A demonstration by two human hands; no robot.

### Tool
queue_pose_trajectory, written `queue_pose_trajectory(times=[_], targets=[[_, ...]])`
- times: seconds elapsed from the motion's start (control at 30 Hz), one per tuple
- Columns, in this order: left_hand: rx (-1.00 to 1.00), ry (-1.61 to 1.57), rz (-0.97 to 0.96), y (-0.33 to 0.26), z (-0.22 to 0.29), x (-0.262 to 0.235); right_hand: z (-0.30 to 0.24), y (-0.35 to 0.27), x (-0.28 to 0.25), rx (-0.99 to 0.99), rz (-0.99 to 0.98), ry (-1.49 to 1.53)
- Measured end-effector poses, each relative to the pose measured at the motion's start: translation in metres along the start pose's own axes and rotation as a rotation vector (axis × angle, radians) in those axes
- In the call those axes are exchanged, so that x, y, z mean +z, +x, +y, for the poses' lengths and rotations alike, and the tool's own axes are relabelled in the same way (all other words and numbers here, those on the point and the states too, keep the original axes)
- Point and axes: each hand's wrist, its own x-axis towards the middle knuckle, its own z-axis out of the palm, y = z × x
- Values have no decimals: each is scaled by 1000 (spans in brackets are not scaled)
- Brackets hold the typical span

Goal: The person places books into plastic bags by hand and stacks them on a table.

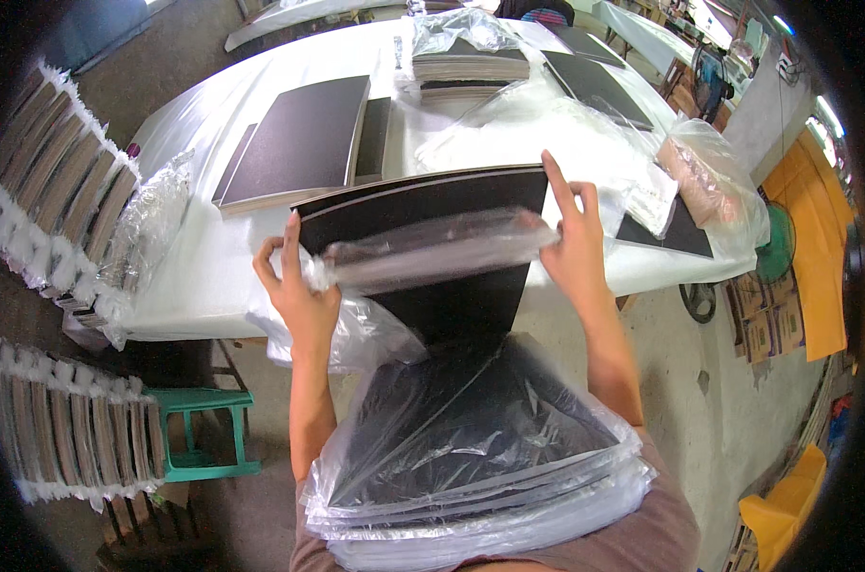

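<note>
A black board (413,212) with a pale line along its top edge stands tilted between my two hands, over the near side of the table. A clear plastic bag (442,253) is bunched across its middle, with a loose part hanging near my left wrist. My left hand (304,286) grips the board's left edge and some of the plastic. At the right edge is my right hand (574,224), its index finger stretched up along the corner and its thumb by the plastic. Against my body rests a stack of black boards in clear plastic (471,448).
The white-covered table (194,257) bears a stack of black boards (304,133), wrapped boards (471,67), loose clear bags (537,129) and a bagged pinkish bundle (704,176). Wrapped stacks (61,162) stand at left, near a green stool (204,429). Cartons (766,319) sit at right.
</note>
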Motion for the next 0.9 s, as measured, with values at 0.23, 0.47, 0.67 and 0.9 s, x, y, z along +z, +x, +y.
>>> queue_pose_trajectory(times=[0.23,0.47,0.67,0.9], targets=[[172,-1,95,-45,-10,-9,26,-37,17,-101,108,-98],[214,-236,-48,-24,2,-48,-2,-17,-5,-212,328,-18],[-53,-506,-297,7,2,-71,-14,4,-24,-222,257,-91],[-887,-808,-731,37,6,-63,3,1,-56,145,-262,563]])
